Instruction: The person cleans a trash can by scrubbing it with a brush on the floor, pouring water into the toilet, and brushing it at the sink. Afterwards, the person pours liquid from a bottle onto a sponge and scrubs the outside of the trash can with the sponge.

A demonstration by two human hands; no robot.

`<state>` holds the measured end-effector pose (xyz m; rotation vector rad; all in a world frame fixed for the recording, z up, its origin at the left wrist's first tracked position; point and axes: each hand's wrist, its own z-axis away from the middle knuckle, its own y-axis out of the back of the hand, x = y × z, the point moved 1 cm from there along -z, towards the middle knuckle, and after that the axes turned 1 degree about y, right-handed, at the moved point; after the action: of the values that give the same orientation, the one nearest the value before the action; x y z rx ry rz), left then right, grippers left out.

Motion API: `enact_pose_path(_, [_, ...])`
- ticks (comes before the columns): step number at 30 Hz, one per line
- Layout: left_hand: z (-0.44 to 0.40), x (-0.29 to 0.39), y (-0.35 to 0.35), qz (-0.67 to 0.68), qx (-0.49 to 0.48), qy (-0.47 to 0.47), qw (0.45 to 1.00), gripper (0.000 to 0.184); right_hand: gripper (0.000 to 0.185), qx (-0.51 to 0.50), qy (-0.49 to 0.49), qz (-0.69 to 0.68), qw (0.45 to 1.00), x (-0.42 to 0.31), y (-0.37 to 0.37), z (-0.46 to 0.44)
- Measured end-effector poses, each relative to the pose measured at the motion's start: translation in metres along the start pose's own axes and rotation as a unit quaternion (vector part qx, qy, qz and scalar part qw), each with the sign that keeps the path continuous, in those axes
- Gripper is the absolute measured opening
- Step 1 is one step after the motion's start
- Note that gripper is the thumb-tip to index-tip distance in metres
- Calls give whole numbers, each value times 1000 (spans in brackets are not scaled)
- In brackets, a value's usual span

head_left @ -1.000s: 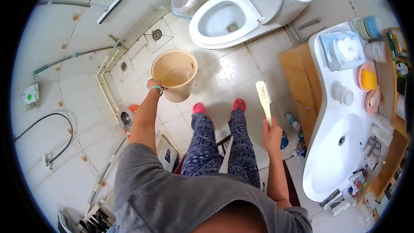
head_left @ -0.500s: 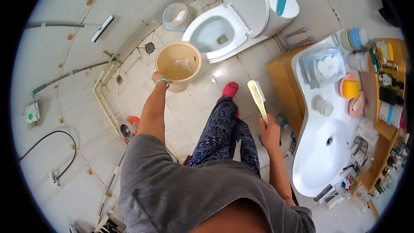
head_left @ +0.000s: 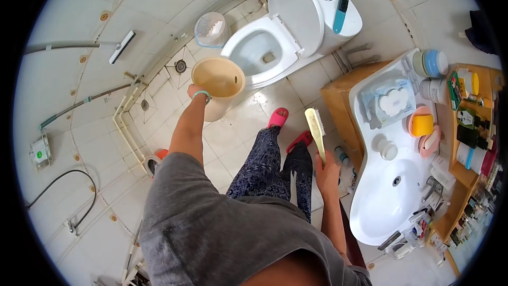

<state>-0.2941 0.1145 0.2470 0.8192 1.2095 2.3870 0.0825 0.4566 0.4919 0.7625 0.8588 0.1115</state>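
Observation:
My left hand (head_left: 196, 92) is closed on the near rim of a beige plastic bucket (head_left: 214, 107), with a green bracelet on the wrist. The bucket tilts toward the toilet (head_left: 237, 50), and some water seems to lie inside it. In my right hand (head_left: 327, 171) is the handle of a pale yellow scrub brush (head_left: 316, 130), its white bristles facing right. The toilet stands just beyond the bucket with its lid raised. A blue brush (head_left: 340, 17) with dark bristles lies on the tank top.
A clear waste bin (head_left: 211, 30) stands left of the toilet. On the right, a white sink (head_left: 389, 196) and its counter hold wipes, soap dishes and jars. Floor tiles near my pink slippers (head_left: 278, 117) look wet. A squeegee (head_left: 122, 46) hangs on the left wall.
The bucket has tipped further toward the toilet, with my left hand still on its rim. My right foot in its slipper has come into view. The brush stays in my right hand.

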Motion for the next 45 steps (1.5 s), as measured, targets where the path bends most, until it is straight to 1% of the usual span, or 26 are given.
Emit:
enact_pose_path(3, [8,6,-5,-15,24,-20,999,19,17,-2,12,-10,1000,-2,2,2])
enact_pose_path(7, [17,15,-10,-43,25,-48,998,18,16,3,18,-4,1000,-2,11,6])
enact_pose_path(9, [11,22,-15,-95,14,-79,992,19,17,-24,-39,10,999,0,16,8])
enact_pose_path(12, [0,35,-27,-178,25,-124,976,17,17,-16,-26,17,999,7,17,10])
enact_pose_path(13, [0,42,-29,-179,25,-125,975,17,17,-16,-28,16,999,7,18,10])
enact_pose_path(15, [7,55,-31,-176,-42,-111,977,16,17,-17,-31,-2,999,7,19,11])
enact_pose_path(19, [11,65,-40,-130,-20,-79,988,14,17,-10,-29,0,1000,7,16,11])
enact_pose_path(21, [16,71,-46,-186,13,-109,976,13,17,6,-3,-3,1000,8,12,10])
enact_pose_path(24, [55,93,-29,-170,33,-117,978,13,17,-14,-25,-1,1000,2,16,9])
enact_pose_path(31, [50,104,-42,-212,13,-106,971,15,18,-8,-31,-2,999,6,18,5])
enact_pose_path(33, [46,106,-52,-175,40,-91,980,16,17,-7,-40,-1,999,4,19,3])
enact_pose_path(34, [49,110,-54,-176,39,-92,979,16,17,-6,-42,-2,999,4,19,1])
enact_pose_path(36, [56,117,-54,-222,14,-105,969,15,17,4,-35,-4,999,3,19,-1])
enact_pose_path(37, [48,114,-62,-223,13,-105,969,15,17,4,-37,-4,999,1,19,-2])
enact_pose_path(38, [31,109,-76,-235,17,-119,964,16,17,8,-36,-9,999,-1,18,-4])
enact_pose_path(40, [18,109,-81,-248,21,-136,959,18,16,13,-36,-16,999,-2,17,-6])
enact_pose_path(42, [14,109,-82,-262,-15,-219,940,22,16,15,-36,-12,999,-1,15,-9])
enact_pose_path(43, [12,111,-87,-263,-16,-220,939,22,16,15,-38,-13,999,-1,15,-10])
enact_pose_path(45, [6,117,-98,-253,-38,-137,957,27,17,9,-42,1,999,-3,16,-12])
